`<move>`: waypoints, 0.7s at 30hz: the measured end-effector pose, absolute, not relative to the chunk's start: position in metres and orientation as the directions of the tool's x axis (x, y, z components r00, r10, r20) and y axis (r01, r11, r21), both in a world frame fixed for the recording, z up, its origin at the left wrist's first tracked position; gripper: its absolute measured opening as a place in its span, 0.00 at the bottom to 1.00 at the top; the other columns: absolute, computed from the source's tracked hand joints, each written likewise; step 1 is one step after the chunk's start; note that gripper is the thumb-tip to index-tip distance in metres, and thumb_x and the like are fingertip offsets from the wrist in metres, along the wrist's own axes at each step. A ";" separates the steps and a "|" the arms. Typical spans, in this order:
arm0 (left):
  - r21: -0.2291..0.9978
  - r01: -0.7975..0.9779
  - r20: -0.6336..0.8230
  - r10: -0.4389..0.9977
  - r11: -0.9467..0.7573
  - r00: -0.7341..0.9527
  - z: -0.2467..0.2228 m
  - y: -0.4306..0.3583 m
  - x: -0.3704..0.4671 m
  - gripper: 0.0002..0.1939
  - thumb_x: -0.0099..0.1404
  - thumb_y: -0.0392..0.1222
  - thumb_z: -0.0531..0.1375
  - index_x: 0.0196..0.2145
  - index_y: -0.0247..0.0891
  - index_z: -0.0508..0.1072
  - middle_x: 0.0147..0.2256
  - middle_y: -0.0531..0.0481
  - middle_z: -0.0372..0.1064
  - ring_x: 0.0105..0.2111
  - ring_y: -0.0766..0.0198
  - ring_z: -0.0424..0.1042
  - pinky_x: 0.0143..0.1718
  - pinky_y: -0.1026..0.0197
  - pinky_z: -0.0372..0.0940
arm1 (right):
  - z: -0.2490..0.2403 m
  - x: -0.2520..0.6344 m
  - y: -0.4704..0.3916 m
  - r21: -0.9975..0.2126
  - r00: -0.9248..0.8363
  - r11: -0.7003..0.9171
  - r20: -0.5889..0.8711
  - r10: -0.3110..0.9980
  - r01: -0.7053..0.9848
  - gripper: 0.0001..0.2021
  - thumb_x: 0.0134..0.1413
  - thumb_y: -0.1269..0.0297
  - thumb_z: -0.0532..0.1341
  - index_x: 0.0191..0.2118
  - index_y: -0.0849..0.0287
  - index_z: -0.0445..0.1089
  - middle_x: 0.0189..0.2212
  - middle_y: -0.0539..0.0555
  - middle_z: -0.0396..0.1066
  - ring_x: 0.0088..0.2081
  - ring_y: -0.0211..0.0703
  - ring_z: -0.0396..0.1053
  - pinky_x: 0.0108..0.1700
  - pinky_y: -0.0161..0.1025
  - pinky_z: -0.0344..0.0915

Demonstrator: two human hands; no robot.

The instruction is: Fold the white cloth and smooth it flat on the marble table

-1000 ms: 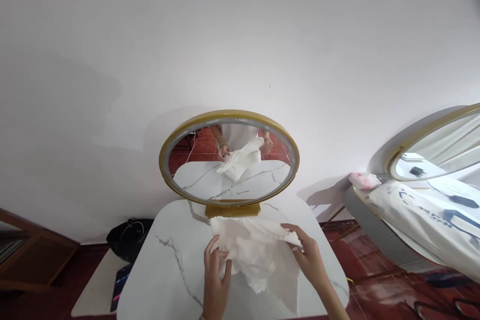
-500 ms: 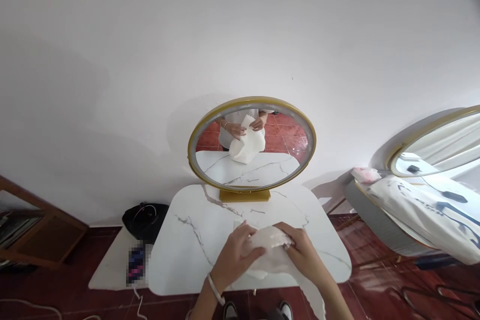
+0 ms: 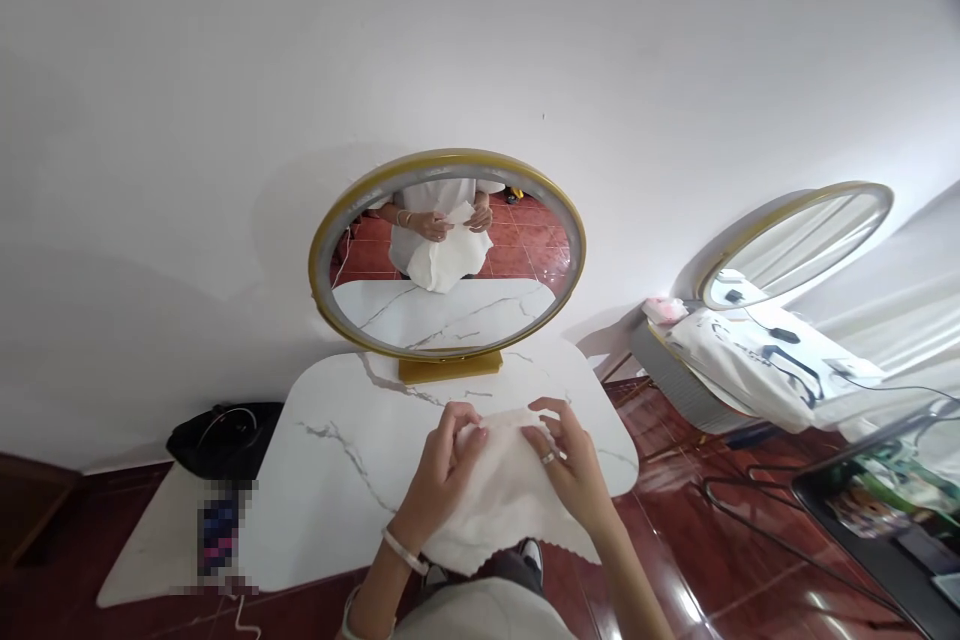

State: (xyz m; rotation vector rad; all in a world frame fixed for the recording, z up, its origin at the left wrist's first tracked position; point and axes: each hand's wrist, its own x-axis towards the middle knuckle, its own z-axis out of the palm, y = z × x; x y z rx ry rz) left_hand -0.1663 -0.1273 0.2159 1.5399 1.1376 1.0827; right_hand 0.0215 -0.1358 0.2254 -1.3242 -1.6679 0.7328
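Note:
A thin white cloth [image 3: 499, 490] with a zigzag lower edge, like a disposable face towel, hangs spread out in front of my body. My left hand [image 3: 446, 465] pinches its upper left corner between thumb and curled fingers. At the upper right edge, the fingers of my right hand [image 3: 566, 455], with a ring on one, are bent around the cloth. Both hands are over the near edge of the white marble-patterned table [image 3: 322, 500]. The gold-rimmed oval mirror [image 3: 450, 320] behind reflects the hands and the hanging cloth.
On the right, a second table [image 3: 686, 370] carries a white printed bag [image 3: 720, 350], a pink-white packet [image 3: 664, 310] and another mirror [image 3: 802, 245]. A black bag [image 3: 225, 440] lies left of my table. A dark surface with several items [image 3: 877, 540] is at lower right.
The cloth was bunched between my hands and now hangs open, with its upper edge stretched between them. My view has shifted to the right, showing more of the second table.

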 end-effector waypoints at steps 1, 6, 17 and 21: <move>0.961 0.198 0.154 0.970 -0.191 0.191 0.216 -0.127 -0.165 0.10 0.69 0.50 0.52 0.38 0.42 0.63 0.30 0.58 0.63 0.21 0.72 0.54 0.24 0.66 0.53 | 0.222 0.022 -0.137 -0.843 -0.028 0.271 0.292 0.956 0.465 0.08 0.64 0.58 0.55 0.45 0.55 0.61 0.23 0.44 0.65 0.23 0.35 0.60 0.25 0.31 0.54; 0.941 0.230 0.191 0.950 -0.249 0.249 0.215 -0.126 -0.163 0.09 0.69 0.48 0.52 0.40 0.42 0.68 0.38 0.52 0.71 0.38 0.64 0.71 0.41 0.63 0.63 | 0.211 0.029 -0.138 -0.727 -0.124 0.459 0.466 0.876 0.511 0.07 0.65 0.68 0.53 0.46 0.52 0.62 0.41 0.52 0.73 0.37 0.38 0.71 0.36 0.32 0.65; 0.940 0.272 0.123 0.948 -0.206 0.294 0.215 -0.120 -0.156 0.11 0.71 0.48 0.50 0.41 0.43 0.70 0.40 0.51 0.73 0.42 0.62 0.72 0.47 0.61 0.64 | 0.221 0.046 -0.131 -0.710 -0.289 0.484 0.388 0.875 0.511 0.09 0.62 0.69 0.54 0.42 0.54 0.70 0.36 0.54 0.74 0.36 0.41 0.72 0.36 0.33 0.67; 0.915 0.354 0.059 0.933 -0.193 0.356 0.212 -0.117 -0.148 0.12 0.70 0.49 0.51 0.40 0.42 0.70 0.39 0.50 0.74 0.41 0.62 0.72 0.47 0.60 0.64 | 0.216 0.058 -0.126 -0.837 -0.178 0.318 0.265 0.948 0.445 0.09 0.63 0.62 0.55 0.35 0.57 0.72 0.30 0.52 0.72 0.31 0.41 0.69 0.33 0.33 0.65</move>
